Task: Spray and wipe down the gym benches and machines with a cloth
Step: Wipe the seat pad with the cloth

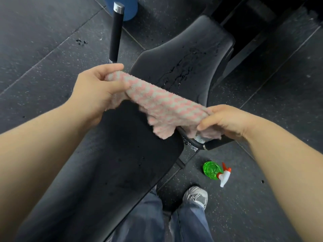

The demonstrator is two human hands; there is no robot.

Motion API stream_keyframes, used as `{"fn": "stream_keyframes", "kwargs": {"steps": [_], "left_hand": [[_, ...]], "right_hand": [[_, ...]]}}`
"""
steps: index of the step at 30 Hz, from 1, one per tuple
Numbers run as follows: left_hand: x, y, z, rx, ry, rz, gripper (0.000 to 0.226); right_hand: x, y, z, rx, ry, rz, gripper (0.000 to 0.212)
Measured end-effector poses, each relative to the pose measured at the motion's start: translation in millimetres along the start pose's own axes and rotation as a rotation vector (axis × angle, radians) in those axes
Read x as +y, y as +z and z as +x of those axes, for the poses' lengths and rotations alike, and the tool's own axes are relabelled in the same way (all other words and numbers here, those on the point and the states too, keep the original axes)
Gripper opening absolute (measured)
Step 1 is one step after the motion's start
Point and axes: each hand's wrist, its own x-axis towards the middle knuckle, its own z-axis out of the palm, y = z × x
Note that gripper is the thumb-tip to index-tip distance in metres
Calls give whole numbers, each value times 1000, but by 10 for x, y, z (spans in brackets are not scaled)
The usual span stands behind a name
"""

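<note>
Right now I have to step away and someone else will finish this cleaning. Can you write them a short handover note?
Left hand: grips one end of the cloth.
Right hand: grips the other end, and the cloth is stretched between the hands above the machine.
Spray bottle: on the floor to the right of the machine.
Done: the far pad is sprayed, with liquid beading and running on it, not yet wiped.
Left: wipe the far pad, then the near pad, the far handle and the near handle.
</note>
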Motion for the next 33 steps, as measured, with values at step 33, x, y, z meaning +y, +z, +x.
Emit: {"fn": "stream_keyframes", "kwargs": {"steps": [33], "left_hand": [[-231, -265, -24, 104, 203, 806, 9]], "right_hand": [[-44, 3, 151, 518, -295, -818, 17]]}}
